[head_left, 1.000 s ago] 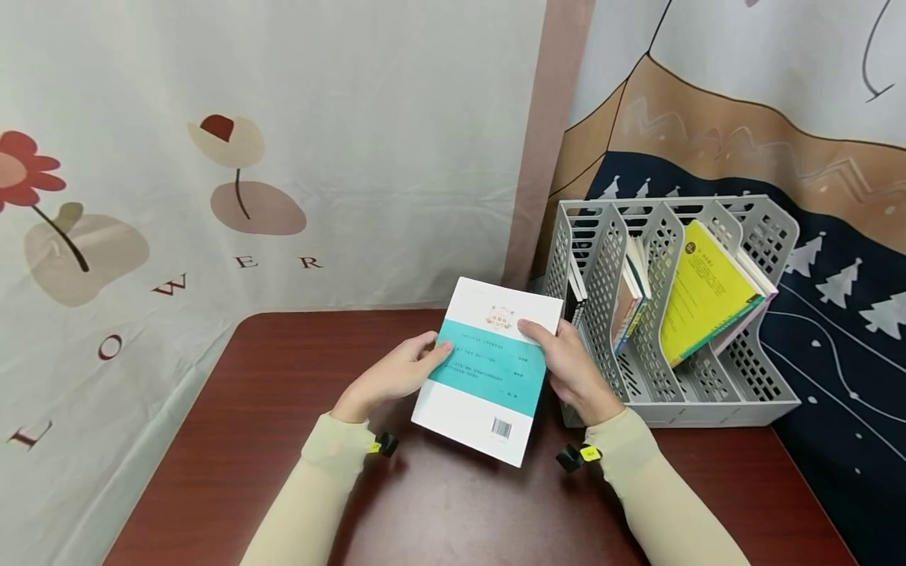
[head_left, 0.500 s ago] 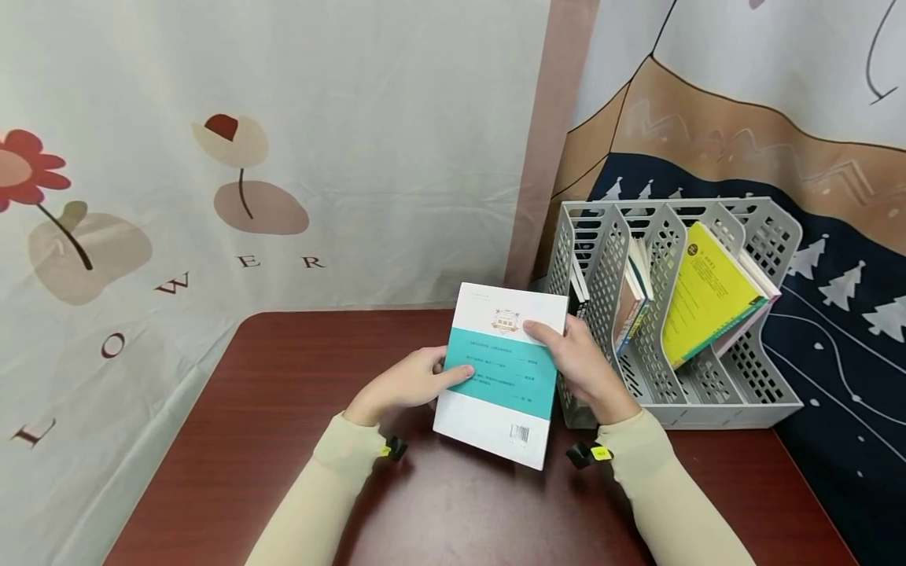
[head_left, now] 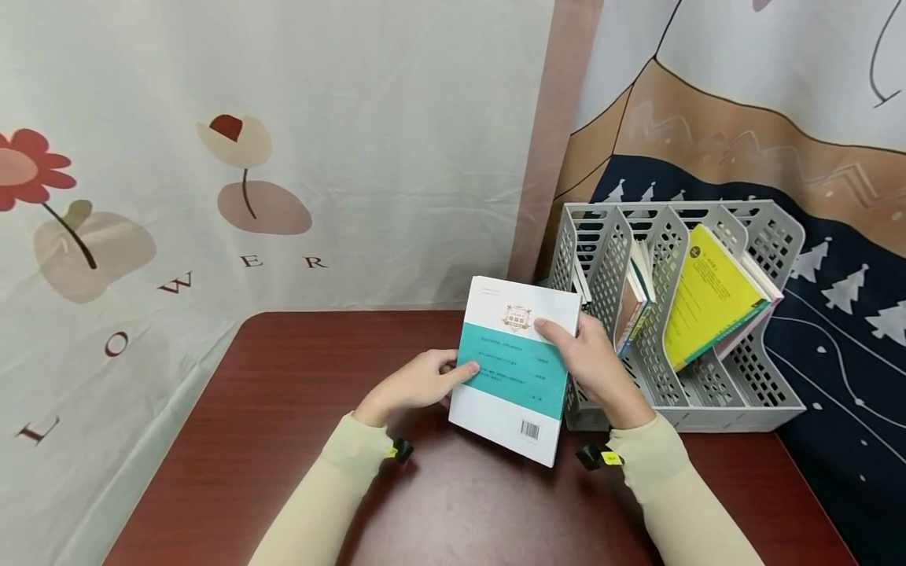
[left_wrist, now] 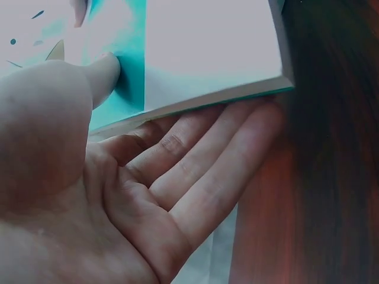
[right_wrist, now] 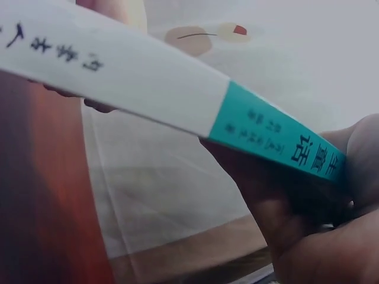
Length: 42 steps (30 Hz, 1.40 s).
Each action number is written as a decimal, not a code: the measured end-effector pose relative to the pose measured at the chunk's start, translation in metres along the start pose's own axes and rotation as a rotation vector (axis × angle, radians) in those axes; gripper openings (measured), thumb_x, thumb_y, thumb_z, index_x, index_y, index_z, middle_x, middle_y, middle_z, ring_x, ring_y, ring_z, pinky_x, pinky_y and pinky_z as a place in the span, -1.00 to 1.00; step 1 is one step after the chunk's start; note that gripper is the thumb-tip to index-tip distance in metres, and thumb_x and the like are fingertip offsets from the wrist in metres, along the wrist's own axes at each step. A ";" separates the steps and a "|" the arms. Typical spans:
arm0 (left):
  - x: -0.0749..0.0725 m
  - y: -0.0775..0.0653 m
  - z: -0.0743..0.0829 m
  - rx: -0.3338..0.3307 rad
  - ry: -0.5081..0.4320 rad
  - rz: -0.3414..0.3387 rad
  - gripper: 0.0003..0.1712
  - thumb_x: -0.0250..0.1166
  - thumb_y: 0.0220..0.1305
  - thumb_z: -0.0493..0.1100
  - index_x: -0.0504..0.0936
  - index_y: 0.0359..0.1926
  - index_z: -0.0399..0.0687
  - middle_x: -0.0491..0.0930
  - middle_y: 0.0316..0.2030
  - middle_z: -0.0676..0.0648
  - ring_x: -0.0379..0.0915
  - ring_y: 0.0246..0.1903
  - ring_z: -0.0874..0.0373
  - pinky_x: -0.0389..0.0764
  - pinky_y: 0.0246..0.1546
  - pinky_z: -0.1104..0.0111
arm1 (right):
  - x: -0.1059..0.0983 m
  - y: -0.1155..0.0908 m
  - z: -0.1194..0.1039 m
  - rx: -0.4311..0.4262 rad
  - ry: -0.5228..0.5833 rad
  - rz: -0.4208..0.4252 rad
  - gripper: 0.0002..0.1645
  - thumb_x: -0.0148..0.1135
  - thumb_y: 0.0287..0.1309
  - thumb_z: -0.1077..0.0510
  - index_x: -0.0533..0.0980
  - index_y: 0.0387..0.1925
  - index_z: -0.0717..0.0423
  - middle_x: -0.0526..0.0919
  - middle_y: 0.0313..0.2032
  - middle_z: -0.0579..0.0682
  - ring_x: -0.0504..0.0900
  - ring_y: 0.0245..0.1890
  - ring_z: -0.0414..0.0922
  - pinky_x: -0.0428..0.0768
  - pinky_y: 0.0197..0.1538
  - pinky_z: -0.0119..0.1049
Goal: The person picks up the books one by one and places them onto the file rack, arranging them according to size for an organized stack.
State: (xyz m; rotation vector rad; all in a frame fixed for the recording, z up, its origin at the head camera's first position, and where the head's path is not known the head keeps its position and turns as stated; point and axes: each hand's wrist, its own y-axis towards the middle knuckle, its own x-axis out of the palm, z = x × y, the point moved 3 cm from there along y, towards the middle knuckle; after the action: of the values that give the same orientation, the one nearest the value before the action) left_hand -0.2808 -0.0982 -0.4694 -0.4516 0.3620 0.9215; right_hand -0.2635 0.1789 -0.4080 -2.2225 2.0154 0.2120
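Observation:
A white book (head_left: 504, 440) with a teal band across its cover is held tilted above the table by both hands. My left hand (head_left: 421, 385) pinches its left edge, thumb on the teal band; in the left wrist view the fingers (left_wrist: 201, 171) lie under the book. At the upper right edge my right hand (head_left: 594, 365) grips it, thumb on the white part beside a small printed emblem. The right wrist view shows the spine (right_wrist: 148, 77), white and teal with printed characters, and the right hand's fingers beneath it. A barcode is at the cover's lower corner.
A grey perforated file rack (head_left: 736, 419) stands on the right of the dark red-brown table (head_left: 311, 369), close to the right hand. Its slots hold a yellow book (head_left: 711, 299) and several thinner books (head_left: 635, 295). A patterned curtain (head_left: 396, 157) hangs behind the table.
Both hands have carried the book a little to the right in the view, closer to the rack. The left thumb now lies further onto the cover. The grips hold.

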 end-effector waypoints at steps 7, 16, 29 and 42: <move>0.011 0.009 0.001 0.051 0.010 -0.005 -0.44 0.07 0.73 0.32 0.69 -0.04 -0.03 0.80 -0.23 -0.09 0.83 -0.34 -0.07 0.85 -0.13 0.10 | -0.029 -0.014 -0.013 -0.023 -0.076 0.089 -0.39 0.27 0.62 -0.03 0.50 0.45 0.26 0.73 0.22 0.44 0.85 -0.22 -0.25 0.83 -0.11 -0.29; 0.045 0.029 0.022 0.127 -0.103 0.071 -0.51 0.02 0.80 0.13 0.74 -0.11 -0.04 0.79 -0.25 -0.14 0.85 -0.27 -0.11 0.87 -0.18 0.04 | -0.083 -0.033 -0.031 -0.146 0.047 0.089 -0.59 0.25 0.65 0.08 0.53 0.34 0.17 0.89 -0.08 -0.23 0.91 -0.28 -0.17 0.85 -0.28 -0.16; 0.098 0.045 0.061 0.233 0.019 0.088 -0.71 0.28 0.65 0.04 0.76 0.15 0.02 0.85 -0.17 -0.11 0.83 -0.32 0.00 0.77 -0.24 0.39 | -0.156 -0.082 -0.054 -0.218 -0.364 0.393 -0.56 0.26 0.63 0.08 0.56 0.42 0.00 0.72 -0.14 -0.64 0.82 -0.41 -0.46 0.75 -0.43 -0.45; 0.125 0.053 0.077 0.133 0.181 0.170 -0.23 0.25 0.59 0.33 0.47 0.58 0.02 0.85 0.06 -0.03 0.77 -0.06 0.40 0.68 0.23 0.34 | -0.198 -0.102 -0.041 -0.208 -0.328 0.663 -0.59 0.15 0.62 0.25 0.58 0.31 -0.18 0.66 -0.12 -0.66 0.66 -0.39 -0.71 0.58 -0.33 -0.74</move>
State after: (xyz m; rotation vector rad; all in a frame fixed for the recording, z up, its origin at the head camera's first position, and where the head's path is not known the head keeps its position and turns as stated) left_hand -0.2469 0.0540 -0.4753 -0.3866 0.6303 1.0177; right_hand -0.1807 0.3745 -0.3292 -1.3911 2.5262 0.8196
